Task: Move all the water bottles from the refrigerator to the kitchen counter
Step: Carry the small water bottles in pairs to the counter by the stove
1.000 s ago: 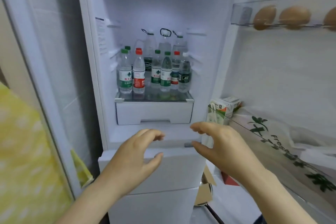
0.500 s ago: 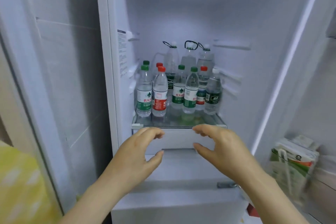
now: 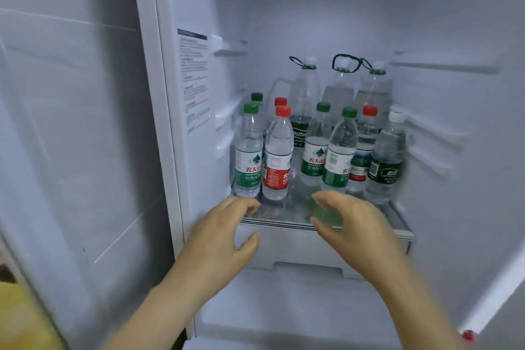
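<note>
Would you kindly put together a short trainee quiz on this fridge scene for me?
1. True or false: the left hand grips a bottle.
2. How many large loop-handled bottles stand at the back of the glass shelf? A two, B three, C five.
3. Fill in: the small bottle furthest right has a ___ cap.
Key: 1 false, it holds nothing; 2 B; 3 white.

Place: I stand in a home kitchen, at an open refrigerator.
Evidence: I see its white walls, a glass shelf of water bottles, a drawer beneath.
</note>
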{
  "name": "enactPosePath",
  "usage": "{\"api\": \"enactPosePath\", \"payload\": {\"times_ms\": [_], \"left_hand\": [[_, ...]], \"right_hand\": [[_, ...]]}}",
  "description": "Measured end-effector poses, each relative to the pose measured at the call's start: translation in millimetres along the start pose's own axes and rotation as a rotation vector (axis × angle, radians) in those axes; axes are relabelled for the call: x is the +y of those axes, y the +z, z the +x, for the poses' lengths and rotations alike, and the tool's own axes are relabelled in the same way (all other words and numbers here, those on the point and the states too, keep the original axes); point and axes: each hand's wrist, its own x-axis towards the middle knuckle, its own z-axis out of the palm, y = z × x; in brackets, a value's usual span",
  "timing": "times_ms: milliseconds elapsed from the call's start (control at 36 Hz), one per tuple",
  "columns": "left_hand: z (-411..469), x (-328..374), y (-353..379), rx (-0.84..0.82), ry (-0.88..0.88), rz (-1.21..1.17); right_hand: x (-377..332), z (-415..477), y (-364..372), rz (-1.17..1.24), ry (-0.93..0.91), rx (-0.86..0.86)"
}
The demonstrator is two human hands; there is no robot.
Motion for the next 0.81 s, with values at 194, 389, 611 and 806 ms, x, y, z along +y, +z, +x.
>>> {"api": "enactPosePath", "payload": {"times_ms": [194,389,611,806], "left_hand": [[16,-13,18,0.043,-0.084,0.084],[27,-29,25,0.056,-0.135,0.137],[50,-34,35,0.065,-0.146,0.149],[65,-41,46,0.067,-0.163,0.146]], "right_hand": [[19,30,26,0.051,-0.023,-0.017],[28,53,46,0.103,-0.003,-0.058],[38,80,63,0.130,0.018,-0.075],[41,111,73,0.141,0.039,-0.087]]}}
